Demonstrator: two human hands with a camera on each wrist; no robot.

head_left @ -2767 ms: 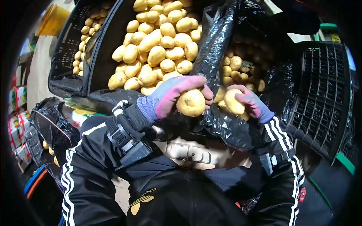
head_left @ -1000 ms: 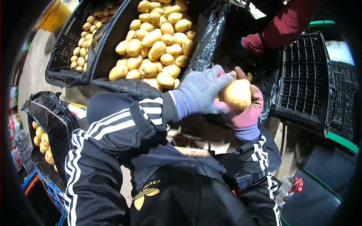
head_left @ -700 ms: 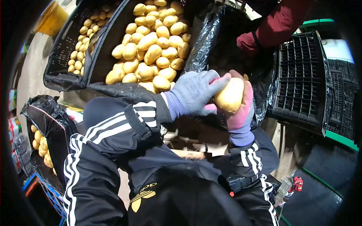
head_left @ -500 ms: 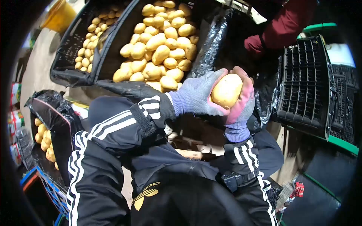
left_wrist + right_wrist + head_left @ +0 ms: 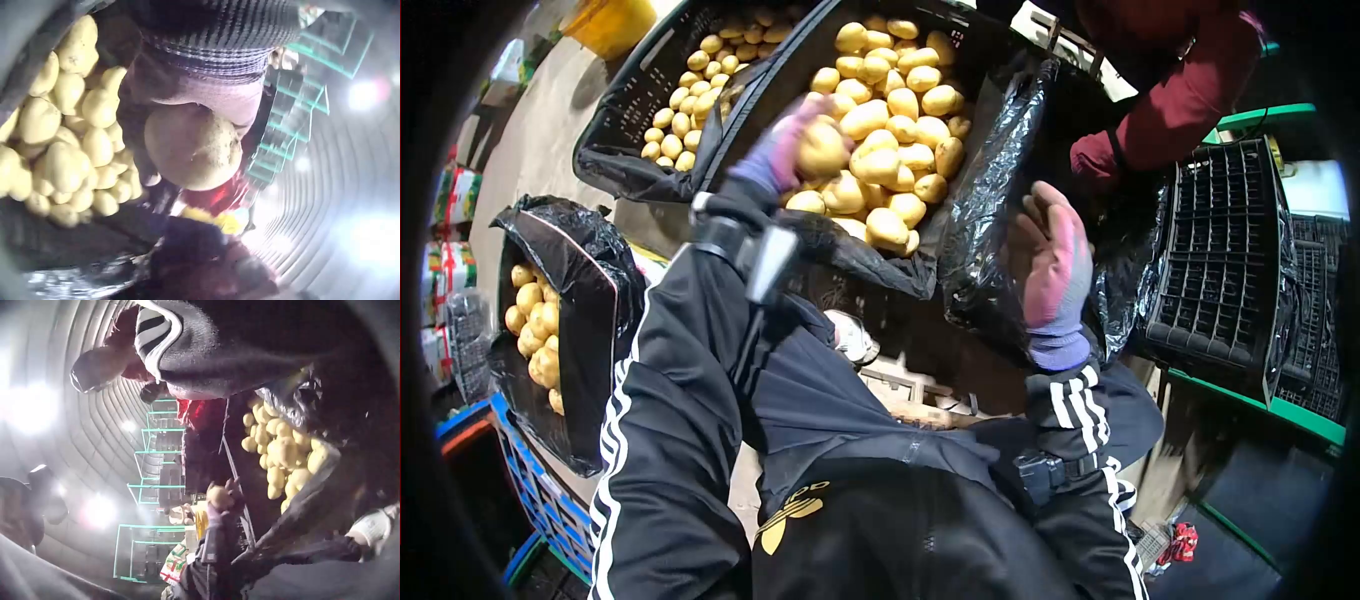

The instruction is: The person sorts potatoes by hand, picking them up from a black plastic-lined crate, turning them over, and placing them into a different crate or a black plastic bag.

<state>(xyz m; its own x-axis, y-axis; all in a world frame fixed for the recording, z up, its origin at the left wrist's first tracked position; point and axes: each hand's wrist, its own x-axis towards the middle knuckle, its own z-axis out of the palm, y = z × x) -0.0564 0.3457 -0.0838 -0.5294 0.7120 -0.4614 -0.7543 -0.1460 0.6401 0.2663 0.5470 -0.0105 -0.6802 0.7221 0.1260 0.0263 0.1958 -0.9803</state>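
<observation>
My gloved left hand (image 5: 785,150) holds a large potato (image 5: 822,150) over the left part of a crate (image 5: 745,140) lined in black and heaped with potatoes (image 5: 900,130). In the left wrist view the same potato (image 5: 190,147) fills the palm, with dark specks on its skin. The right wrist view catches that potato (image 5: 220,497) raised beside the crate. My gloved right hand (image 5: 1055,265) is at the front of a second bin lined with shiny black plastic (image 5: 995,170), fingers loosely bent and nothing in them.
Another person's maroon sleeve (image 5: 1170,120) reaches into the plastic-lined bin. A crate of smaller potatoes (image 5: 615,160) stands at the far left, and a bag of potatoes (image 5: 570,260) nearer me. Black crates (image 5: 1215,250) stand at the right; a yellow bucket (image 5: 610,25) is at the back.
Both hands were together around the potato half a second ago. The left hand has since carried it left over the heaped crate, while the right hand stays behind without it.
</observation>
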